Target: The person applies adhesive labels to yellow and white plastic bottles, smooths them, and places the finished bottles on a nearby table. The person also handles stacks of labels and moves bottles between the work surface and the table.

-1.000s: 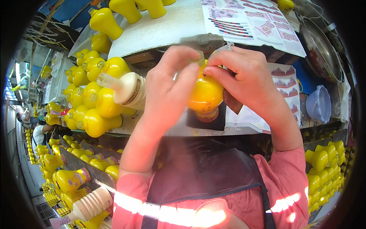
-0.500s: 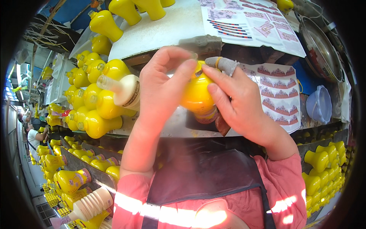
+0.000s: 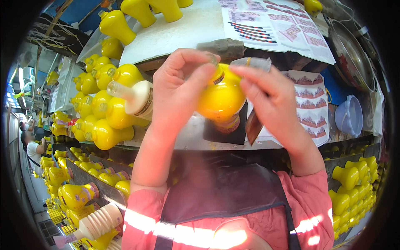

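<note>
A glossy yellow bottle [image 3: 221, 100] with a clear glass mouth stands tilted over a dark pad [image 3: 231, 138]. My left hand [image 3: 177, 85] is closed around its neck, thumb and fingers pinching near the mouth. A patterned band circles the bottle's lower end. My right hand [image 3: 275, 102], partly blurred, is at the bottle's right shoulder, with a grey cover and yellow band on one finger. A reddish-brown flat piece [image 3: 253, 127] sticks out below that hand and appears held in its lower fingers; its upper end is hidden.
Several yellow bottles [image 3: 109, 134] crowd the left, beside a cream bottle [image 3: 139, 98]. Printed decal sheets lie at the right [image 3: 309, 104] and far right [image 3: 273, 27]. A lilac bucket [image 3: 349, 116] is at the right edge. More bottles fill racks on both sides; a person [image 3: 35, 148] stands far left.
My right hand has shifted right, its thumb and fingers easing off the bottle's neck, and the brown piece has moved with it. My left hand keeps its grip on the bottle.
</note>
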{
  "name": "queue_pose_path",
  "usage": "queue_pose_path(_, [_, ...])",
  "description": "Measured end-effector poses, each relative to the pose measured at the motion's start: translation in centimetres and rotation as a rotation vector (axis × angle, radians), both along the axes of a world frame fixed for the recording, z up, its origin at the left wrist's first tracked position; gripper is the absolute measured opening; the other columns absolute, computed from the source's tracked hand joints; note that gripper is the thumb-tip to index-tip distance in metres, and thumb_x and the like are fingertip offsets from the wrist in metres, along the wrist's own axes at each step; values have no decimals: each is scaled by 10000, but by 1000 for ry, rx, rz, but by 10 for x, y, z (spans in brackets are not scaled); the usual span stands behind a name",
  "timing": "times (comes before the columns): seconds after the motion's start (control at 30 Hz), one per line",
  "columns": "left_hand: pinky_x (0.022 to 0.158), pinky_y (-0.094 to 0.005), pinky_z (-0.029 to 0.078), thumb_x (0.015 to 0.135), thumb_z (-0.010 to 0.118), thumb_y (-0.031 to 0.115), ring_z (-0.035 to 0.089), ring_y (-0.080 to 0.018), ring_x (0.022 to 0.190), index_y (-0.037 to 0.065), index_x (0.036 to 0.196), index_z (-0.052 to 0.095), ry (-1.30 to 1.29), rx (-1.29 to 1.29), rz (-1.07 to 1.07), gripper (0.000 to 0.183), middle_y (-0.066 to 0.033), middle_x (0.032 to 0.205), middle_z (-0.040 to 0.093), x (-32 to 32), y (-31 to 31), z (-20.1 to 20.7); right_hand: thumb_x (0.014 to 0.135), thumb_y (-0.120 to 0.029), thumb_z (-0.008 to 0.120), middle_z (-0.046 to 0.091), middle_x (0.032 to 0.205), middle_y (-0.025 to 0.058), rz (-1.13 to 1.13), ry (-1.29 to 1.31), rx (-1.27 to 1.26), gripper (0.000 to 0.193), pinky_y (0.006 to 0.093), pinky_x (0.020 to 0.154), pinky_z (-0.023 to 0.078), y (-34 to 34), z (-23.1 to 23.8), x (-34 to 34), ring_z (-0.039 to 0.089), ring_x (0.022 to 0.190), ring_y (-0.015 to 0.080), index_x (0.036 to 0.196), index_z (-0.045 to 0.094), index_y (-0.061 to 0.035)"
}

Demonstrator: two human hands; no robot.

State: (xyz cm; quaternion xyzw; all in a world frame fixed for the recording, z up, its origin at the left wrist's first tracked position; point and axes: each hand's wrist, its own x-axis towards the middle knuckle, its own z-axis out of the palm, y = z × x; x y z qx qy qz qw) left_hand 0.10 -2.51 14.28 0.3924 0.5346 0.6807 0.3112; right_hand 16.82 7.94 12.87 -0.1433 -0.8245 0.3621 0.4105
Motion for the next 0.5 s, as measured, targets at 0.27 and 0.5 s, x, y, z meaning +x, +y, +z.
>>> queue_pose_path(0.27, [978, -286, 494, 886, 685, -1, 644, -146, 1054, 3, 1185, 594, 501, -167, 39, 313, -96, 1175, 684, -7, -5, 5, 858, -176, 710, 707, 796, 128, 105, -187, -69, 178, 327, 688, 519, 38, 12, -20, 677, 740, 221, 941, 783, -36])
queue_pose_path(0.5, [959, -271, 488, 854, 672, -29, 634, -123, 996, 3, 1182, 599, 629, -278, 109, 338, -46, 1092, 669, -12, -4, 8, 839, -224, 710, 700, 793, 169, 121, -264, -139, 216, 357, 688, 527, 41, 15, -32, 693, 735, 288, 923, 782, -39])
